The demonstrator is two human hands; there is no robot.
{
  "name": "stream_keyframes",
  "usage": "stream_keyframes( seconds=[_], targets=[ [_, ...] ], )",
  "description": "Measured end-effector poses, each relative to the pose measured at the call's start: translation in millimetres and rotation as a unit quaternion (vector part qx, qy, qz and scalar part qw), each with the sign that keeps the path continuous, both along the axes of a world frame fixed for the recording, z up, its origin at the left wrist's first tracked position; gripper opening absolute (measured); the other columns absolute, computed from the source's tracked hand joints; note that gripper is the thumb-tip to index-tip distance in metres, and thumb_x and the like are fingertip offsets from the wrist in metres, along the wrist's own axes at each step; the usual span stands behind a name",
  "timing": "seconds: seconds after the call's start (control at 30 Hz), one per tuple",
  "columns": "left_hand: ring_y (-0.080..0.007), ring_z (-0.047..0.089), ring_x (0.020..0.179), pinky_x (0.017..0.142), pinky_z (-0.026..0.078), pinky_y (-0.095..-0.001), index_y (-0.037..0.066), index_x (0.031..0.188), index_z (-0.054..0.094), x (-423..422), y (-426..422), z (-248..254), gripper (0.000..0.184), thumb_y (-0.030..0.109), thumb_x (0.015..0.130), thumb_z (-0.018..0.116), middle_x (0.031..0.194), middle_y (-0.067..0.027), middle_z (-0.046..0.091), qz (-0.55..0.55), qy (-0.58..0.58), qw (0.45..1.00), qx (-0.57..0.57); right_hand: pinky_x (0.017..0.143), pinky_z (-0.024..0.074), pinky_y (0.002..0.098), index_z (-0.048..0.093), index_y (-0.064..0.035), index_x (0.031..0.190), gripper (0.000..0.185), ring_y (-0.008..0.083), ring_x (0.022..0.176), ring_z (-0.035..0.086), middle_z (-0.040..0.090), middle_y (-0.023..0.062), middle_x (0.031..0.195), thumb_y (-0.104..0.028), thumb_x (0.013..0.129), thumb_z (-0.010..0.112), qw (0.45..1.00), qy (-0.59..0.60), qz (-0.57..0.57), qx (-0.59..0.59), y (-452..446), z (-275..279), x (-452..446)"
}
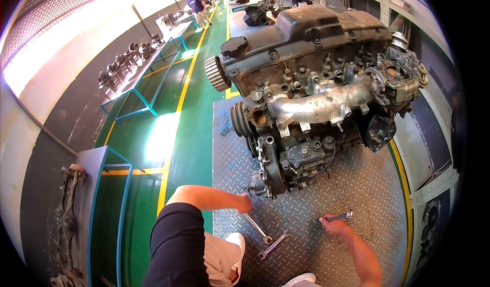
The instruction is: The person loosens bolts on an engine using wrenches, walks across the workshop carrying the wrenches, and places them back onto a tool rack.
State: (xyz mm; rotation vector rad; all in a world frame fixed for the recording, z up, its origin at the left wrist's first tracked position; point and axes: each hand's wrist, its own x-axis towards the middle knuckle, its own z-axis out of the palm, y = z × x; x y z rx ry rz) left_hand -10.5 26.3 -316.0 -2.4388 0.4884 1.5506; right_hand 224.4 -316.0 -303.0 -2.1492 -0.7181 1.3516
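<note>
My right hand (333,225) is closed around the handle of a dark wrench (339,217), its head pointing right, over the checkered metal plate. At the engine's lower left corner, my left hand (244,204) is curled up close to a small protruding fitting (254,186). What it grips is hidden. One open-ended wrench (258,228) runs down from just below that hand, its upper end covered; I cannot tell whether the hand holds it. A second open-ended wrench (274,244) lies on the plate. The large engine (306,98) stands in front of me, with a silver manifold (321,101) along its side.
Blue-framed benches (135,90) with metal parts line the left wall. A green floor (191,113) with yellow lines runs alongside the plate (367,185). Metal shelving (434,187) stands at right. Two people (196,6) are farther back. My white shoes (236,243) are near the wrenches.
</note>
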Motion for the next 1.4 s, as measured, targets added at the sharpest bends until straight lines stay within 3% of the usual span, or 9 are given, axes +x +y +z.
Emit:
stream_keyframes(
  seconds=[0.3,0.4,0.47,0.57,0.7,0.93,1.0,1.13,1.4],
  targets=[
    [-0.0234,0.058,0.095,0.072,0.048,-0.0378,0.010,0.092,0.066,-2,-3,14,0.025,0.013,0.067,0.062,0.098,-0.0077,0.062,-0.005,0.023,1.000,0.005,0.055,0.0459,0.0302,0.060,-0.0057,0.091,0.025,0.0153,0.060,0.058,0.060,0.0074,0.068,-0.028,0.081,0.055,0.994,-0.085,0.036,0.053,4,22,-4],
    [-0.0236,0.059,0.093,0.072,0.049,-0.0370,0.010,0.091,0.066,0,0,15,0.025,0.013,0.066,0.062,0.095,-0.0080,0.063,-0.016,0.009,1.000,-0.002,0.056,0.0465,0.0334,0.060,-0.0064,0.089,0.023,0.0197,0.060,0.060,0.061,0.0101,0.068,-0.026,0.079,0.055,0.991,-0.121,0.019,0.062,3,18,-4],
    [-0.0242,0.060,0.090,0.071,0.049,-0.0364,0.009,0.090,0.066,-2,3,0,0.025,0.013,0.065,0.062,0.091,-0.0088,0.064,-0.043,-0.004,0.999,-0.021,0.058,0.0470,0.0361,0.061,-0.0063,0.086,0.021,0.0252,0.059,0.060,0.061,0.0114,0.068,-0.025,0.078,0.056,0.966,-0.221,0.007,0.133,-3,5,-1],
    [-0.0252,0.061,0.086,0.068,0.050,-0.0363,0.009,0.086,0.067,-6,10,-22,0.023,0.014,0.064,0.063,0.088,-0.0094,0.064,-0.024,-0.039,0.998,-0.041,0.054,0.0464,0.0335,0.062,-0.0024,0.080,0.017,0.0211,0.054,0.059,0.060,0.0095,0.060,-0.018,0.076,0.057,0.961,-0.230,0.016,0.152,-4,0,6],
    [-0.0256,0.061,0.086,0.067,0.049,-0.0372,0.008,0.084,0.067,-5,5,-6,0.022,0.014,0.064,0.062,0.088,-0.0097,0.064,-0.005,-0.031,0.999,-0.033,0.054,0.0460,0.0347,0.062,-0.0018,0.073,0.016,0.0251,0.054,0.059,0.058,0.0112,0.056,-0.017,0.074,0.057,0.970,-0.198,-0.021,0.136,3,21,2],
    [-0.0259,0.061,0.088,0.069,0.049,-0.0377,0.006,0.084,0.066,1,-1,10,0.022,0.012,0.064,0.061,0.090,-0.0105,0.064,-0.017,0.003,0.999,-0.029,0.055,0.0454,0.0371,0.060,0.0001,0.070,0.023,0.0307,0.058,0.058,0.056,0.0162,0.061,-0.023,0.071,0.060,0.948,-0.279,0.071,0.133,-7,4,-4],
    [-0.0259,0.061,0.087,0.069,0.049,-0.0377,0.007,0.084,0.066,0,1,8,0.022,0.012,0.063,0.061,0.090,-0.0103,0.064,-0.016,0.000,0.999,-0.032,0.064,0.0462,0.0411,0.060,-0.0003,0.071,0.023,0.0344,0.070,0.058,0.059,0.0188,0.072,-0.024,0.071,0.060,0.957,-0.253,0.087,0.108,-10,7,-8],
    [-0.0259,0.060,0.087,0.068,0.049,-0.0379,0.008,0.084,0.066,1,0,9,0.022,0.012,0.063,0.061,0.090,-0.0106,0.064,-0.012,0.012,1.000,-0.025,0.062,0.0453,0.0401,0.060,-0.0016,0.071,0.022,0.0335,0.068,0.057,0.057,0.0171,0.070,-0.023,0.070,0.062,0.943,-0.293,0.101,0.122,-17,-2,-8],
    [-0.0260,0.061,0.086,0.068,0.049,-0.0373,0.008,0.083,0.066,-2,2,7,0.022,0.012,0.062,0.061,0.088,-0.0103,0.064,-0.004,0.001,1.000,-0.030,0.066,0.0469,0.0401,0.062,-0.0040,0.075,0.023,0.0328,0.073,0.058,0.060,0.0143,0.074,-0.027,0.071,0.063,0.940,-0.298,0.165,0.035,-20,3,-4]
  ],
)
